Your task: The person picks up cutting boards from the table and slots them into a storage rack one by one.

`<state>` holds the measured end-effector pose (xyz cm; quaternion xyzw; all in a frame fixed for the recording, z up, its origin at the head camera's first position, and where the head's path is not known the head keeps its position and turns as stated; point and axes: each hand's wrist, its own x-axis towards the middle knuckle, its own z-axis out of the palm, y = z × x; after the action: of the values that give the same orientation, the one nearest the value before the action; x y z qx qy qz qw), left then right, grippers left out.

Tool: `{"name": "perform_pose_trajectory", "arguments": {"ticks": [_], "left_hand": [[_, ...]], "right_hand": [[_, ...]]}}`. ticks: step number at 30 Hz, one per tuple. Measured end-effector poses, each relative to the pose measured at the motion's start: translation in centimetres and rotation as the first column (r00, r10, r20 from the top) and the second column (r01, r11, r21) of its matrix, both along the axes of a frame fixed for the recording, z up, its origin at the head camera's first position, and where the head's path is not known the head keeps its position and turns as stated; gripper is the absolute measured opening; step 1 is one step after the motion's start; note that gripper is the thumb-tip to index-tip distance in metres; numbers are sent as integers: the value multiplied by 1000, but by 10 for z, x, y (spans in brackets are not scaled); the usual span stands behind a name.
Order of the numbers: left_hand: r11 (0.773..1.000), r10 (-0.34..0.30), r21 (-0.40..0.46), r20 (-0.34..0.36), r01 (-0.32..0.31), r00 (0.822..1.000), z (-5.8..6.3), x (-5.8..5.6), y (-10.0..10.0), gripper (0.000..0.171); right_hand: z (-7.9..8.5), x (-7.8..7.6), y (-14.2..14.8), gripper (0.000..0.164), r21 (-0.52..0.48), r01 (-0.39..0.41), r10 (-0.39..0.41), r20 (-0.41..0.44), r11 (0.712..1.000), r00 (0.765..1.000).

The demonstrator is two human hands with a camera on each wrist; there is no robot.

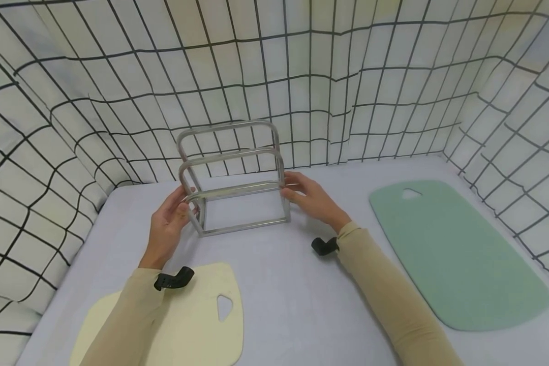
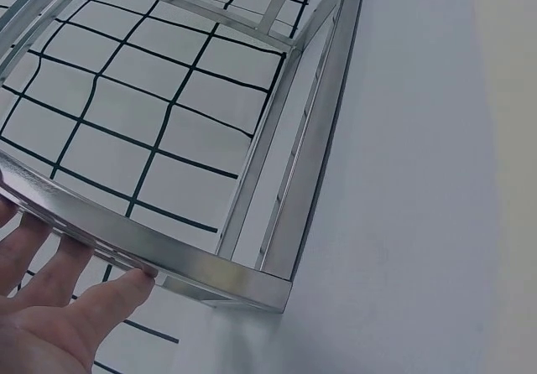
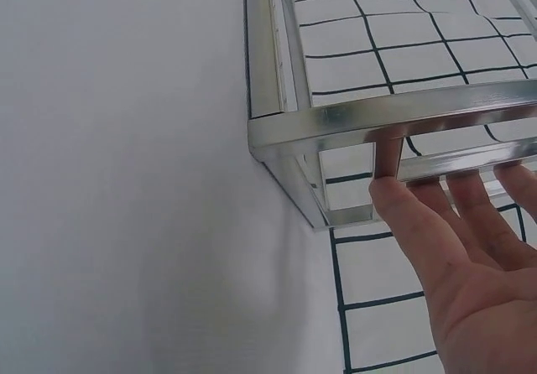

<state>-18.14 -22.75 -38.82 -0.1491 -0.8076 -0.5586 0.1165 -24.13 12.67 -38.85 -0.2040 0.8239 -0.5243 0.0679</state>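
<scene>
A silvery metal rack (image 1: 238, 190) with three rounded loops stands toward the back of the table in the head view. On its left side my left hand (image 1: 166, 218) holds the frame, thumb in front and fingers reaching behind. My right hand (image 1: 311, 195) holds the opposite side, with thumb and fingertips at the upright bars. The left wrist view has the left fingertips (image 2: 138, 282) against the underside of a flat bar. From the right wrist, fingertips (image 3: 390, 185) show at the rack's side bars (image 3: 336, 122).
A pale yellow cutting board (image 1: 201, 315) lies at the front left, partly under the left forearm. To the right lies a larger green cutting board (image 1: 457, 254). White cloth (image 1: 302, 61) with a black grid hangs behind and beside the white table (image 1: 293, 295).
</scene>
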Motion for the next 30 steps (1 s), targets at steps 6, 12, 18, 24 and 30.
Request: {"name": "perform_pose_trajectory", "arguments": {"ticks": [6,12,18,24,30], "left_hand": [[1000,0,0,16,0,1000,0,-3,4,52],[1000,-7,4,22,6,1000,-1,-5,7,52],[1000,-12,9,20,12,1000,-2,-8,11,51],[1000,-11,-5,17,11,1000,-3,-10,13,51],[1000,-5,-18,21,5,1000,-1,-9,17,51]], "right_hand": [[1,1,4,59,-12,2,-2,-2,1000,1000],[-1,-1,8,58,2,11,-11,-5,1000,1000],[-4,-1,13,58,1,17,-17,-3,1000,1000],[-3,-1,18,58,-2,12,-12,-20,1000,1000],[-1,1,21,57,5,13,-13,-6,1000,1000]]}}
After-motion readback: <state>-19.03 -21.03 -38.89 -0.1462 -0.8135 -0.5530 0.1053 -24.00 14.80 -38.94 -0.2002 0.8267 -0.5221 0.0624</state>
